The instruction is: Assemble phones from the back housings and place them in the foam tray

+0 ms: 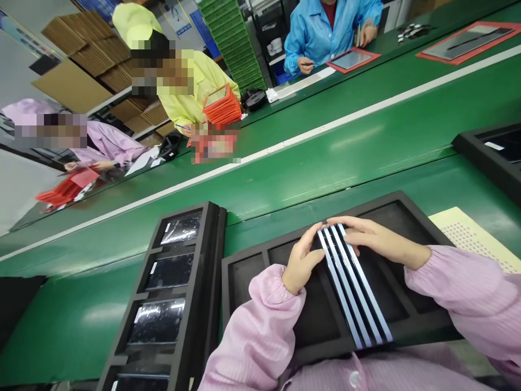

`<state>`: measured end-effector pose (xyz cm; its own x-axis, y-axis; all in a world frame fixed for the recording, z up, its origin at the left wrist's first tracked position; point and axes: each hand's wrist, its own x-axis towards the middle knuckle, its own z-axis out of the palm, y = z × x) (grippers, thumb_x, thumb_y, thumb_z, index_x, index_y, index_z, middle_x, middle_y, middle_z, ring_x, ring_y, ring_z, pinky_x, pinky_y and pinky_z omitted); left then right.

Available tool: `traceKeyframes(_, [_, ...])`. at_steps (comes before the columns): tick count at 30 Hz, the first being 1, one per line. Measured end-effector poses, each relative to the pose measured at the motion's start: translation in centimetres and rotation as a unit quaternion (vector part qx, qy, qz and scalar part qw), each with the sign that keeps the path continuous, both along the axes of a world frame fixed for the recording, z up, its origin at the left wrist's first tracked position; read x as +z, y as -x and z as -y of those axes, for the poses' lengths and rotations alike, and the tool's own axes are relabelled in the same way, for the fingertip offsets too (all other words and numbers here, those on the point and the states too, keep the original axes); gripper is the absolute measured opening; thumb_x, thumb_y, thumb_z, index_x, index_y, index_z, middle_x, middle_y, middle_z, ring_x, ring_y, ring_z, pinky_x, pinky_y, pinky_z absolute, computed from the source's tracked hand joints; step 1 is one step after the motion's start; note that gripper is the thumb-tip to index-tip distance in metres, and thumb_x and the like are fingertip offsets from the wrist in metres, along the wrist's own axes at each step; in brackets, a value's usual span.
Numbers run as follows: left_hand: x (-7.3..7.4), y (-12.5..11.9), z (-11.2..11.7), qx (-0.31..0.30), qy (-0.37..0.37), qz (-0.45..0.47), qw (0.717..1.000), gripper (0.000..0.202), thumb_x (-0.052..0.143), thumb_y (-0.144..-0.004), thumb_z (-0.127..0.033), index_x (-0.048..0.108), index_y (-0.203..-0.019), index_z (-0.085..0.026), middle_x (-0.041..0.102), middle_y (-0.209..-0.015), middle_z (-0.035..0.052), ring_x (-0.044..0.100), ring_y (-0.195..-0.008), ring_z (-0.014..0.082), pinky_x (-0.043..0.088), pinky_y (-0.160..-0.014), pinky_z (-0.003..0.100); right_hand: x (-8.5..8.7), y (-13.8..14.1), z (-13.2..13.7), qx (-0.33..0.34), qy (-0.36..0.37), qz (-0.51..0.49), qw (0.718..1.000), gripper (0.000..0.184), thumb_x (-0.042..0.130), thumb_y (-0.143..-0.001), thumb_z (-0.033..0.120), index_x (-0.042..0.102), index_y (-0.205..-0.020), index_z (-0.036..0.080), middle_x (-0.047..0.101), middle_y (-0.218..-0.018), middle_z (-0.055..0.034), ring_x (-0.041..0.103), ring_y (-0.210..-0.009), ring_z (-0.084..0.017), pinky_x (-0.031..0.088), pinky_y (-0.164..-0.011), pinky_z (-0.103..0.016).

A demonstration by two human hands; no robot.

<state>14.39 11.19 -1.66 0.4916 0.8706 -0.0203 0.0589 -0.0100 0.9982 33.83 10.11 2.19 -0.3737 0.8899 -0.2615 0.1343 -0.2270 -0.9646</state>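
Left hand (304,258) and right hand (372,239) steady four slim panels (355,290) standing on edge above a black tray (315,320).
Both hands, fingers curved, press the panels' far end between them. Left, a tray of dark screens (202,304); right, a yellow sheet (474,236).

Four slim slabs (357,288) with pale-blue edges stand on edge, side by side, over a black compartmented tray (315,315).
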Motion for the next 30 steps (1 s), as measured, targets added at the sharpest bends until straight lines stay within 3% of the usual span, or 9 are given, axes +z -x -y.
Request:
traceKeyframes(6, [1.2,-0.1,0.4,-0.003,0.065,0.031,0.997,0.047,0.061,-0.078,-0.040,0.049,-0.117,-0.019,0.058,-0.122,0.0096,0.054,-0.116,0.0244,0.040,-0.103,0.042,-0.4,-0.4,-0.2,0.018,0.023,-0.012,0.999,0.053,0.056,-0.077,0.037,0.049,-0.124,0.014,0.047,-0.065,0.0025,0.047,-0.058,-0.012,0.041,-0.054,-0.026])
traceKeyframes(11, [1.3,0.3,0.4,-0.025,0.065,0.061,0.996,0.060,0.065,-0.075,-0.048,0.045,-0.123,-0.019,0.052,-0.131,0.0115,0.046,-0.125,0.0263,0.035,-0.108,0.042,-0.8,-0.9,-0.1,0.058,0.004,-0.027,0.998,0.057,0.062,-0.077,0.034,0.045,-0.130,0.020,0.057,-0.092,-0.0044,0.057,-0.084,-0.018,0.050,-0.070,-0.032])
traceKeyframes(17, [1.7,0.3,0.4,-0.026,0.065,0.055,0.996,0.056,0.066,-0.076,-0.043,0.044,-0.122,-0.019,0.053,-0.128,0.0106,0.048,-0.122,0.0250,0.036,-0.107,0.041,-0.8,-0.5,0.1,0.036,-0.001,-0.008,0.999,0.052,0.060,-0.077,0.034,0.045,-0.125,0.019,0.058,-0.100,-0.0061,0.058,-0.088,-0.019,0.051,-0.073,-0.034])
traceKeyframes(21, [2.2,-0.6,0.5,0.033,0.096,0.010,0.995,0.043,0.065,-0.071,-0.031,0.050,-0.110,-0.019,0.061,-0.113,0.0076,0.058,-0.107,0.0229,0.046,-0.097,0.039,-0.7,0.7,0.2,-0.020,-0.007,0.035,0.999,0.039,0.058,-0.076,0.035,0.051,-0.110,0.018,0.059,-0.092,-0.0042,0.058,-0.081,-0.019,0.050,-0.069,-0.034])
traceKeyframes(24, [2.5,-1.2,0.6,0.073,0.079,-0.050,0.993,0.037,0.059,-0.068,-0.023,0.050,-0.104,-0.020,0.063,-0.107,0.0059,0.060,-0.099,0.0213,0.048,-0.091,0.039,-0.6,1.1,0.3,-0.039,-0.027,0.061,0.997,0.035,0.054,-0.075,0.037,0.051,-0.105,0.019,0.057,-0.086,-0.0027,0.057,-0.075,-0.018,0.048,-0.066,-0.034])
traceKeyframes(30, [2.7,-1.2,0.7,0.057,0.064,-0.055,0.995,0.042,0.059,-0.065,-0.018,0.048,-0.105,-0.020,0.061,-0.109,0.0058,0.059,-0.101,0.0213,0.048,-0.091,0.037,-0.1,0.8,0.3,0.013,-0.038,0.056,0.998,0.041,0.056,-0.073,0.033,0.046,-0.110,0.019,0.053,-0.080,-0.0003,0.052,-0.066,-0.015,0.043,-0.056,-0.028])
